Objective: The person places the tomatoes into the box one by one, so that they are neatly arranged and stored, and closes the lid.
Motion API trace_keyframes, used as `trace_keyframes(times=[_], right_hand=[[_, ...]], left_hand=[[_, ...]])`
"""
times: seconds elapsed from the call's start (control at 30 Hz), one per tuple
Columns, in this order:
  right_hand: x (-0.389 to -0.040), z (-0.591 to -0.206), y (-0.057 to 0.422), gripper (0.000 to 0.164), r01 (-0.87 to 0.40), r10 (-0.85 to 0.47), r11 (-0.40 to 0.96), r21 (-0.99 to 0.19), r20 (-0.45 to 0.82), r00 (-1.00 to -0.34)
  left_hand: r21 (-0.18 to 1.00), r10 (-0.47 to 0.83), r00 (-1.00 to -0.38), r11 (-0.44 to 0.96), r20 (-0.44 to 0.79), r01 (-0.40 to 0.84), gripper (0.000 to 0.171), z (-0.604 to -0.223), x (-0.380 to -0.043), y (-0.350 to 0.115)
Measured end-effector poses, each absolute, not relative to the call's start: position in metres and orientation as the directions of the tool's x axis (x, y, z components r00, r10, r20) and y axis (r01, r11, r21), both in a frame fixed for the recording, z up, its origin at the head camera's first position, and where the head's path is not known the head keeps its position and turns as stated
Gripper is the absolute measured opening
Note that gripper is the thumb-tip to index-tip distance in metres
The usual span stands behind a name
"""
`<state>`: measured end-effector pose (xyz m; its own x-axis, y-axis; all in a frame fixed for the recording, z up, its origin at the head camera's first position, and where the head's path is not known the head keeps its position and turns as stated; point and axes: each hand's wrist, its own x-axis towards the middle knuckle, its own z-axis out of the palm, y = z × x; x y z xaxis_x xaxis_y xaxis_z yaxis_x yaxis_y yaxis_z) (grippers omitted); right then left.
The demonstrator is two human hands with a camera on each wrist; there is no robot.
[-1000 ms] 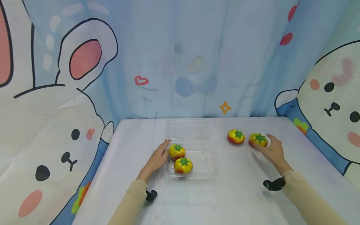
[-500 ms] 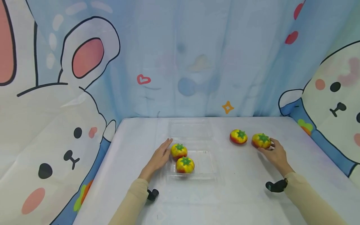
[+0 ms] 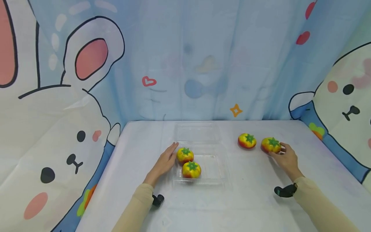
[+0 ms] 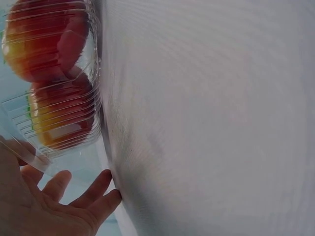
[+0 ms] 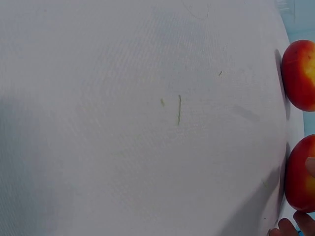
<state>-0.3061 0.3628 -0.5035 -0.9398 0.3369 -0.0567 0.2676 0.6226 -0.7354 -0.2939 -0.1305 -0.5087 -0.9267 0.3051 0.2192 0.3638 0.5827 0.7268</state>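
Note:
My right hand grips the right side of a yellow-red toy fruit with a green star-shaped leaf top; thumb in front, fingers behind. In the right wrist view a fingertip lies on this toy fruit, which sits on the table. My left hand rests with extended fingers along the left side of a clear plastic box. The left wrist view shows the left hand at the box's rim, its lower fingertips close to the tabletop. Two similar toy fruits sit in the box's left half, one before the other.
Another toy fruit lies on the table just left of the gripped one. The box's clear lid lies opened toward the back. The white-covered table ends at a blue cartoon curtain.
My right thumb and fingers have come in around the right toy fruit, from a wider spread to a hold on its right side. The left hand keeps its place at the box.

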Motion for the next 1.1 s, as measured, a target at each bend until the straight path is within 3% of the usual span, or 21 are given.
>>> trace_keyframes(times=[1.1], right_hand=[[-0.311,-0.509,0.363,0.068,0.267,0.406,0.590,-0.762,-0.006,-0.914]], left_hand=[[0.716,0.311,-0.930,0.603,0.195,0.352,0.049,-0.510,-0.297,-0.133]])
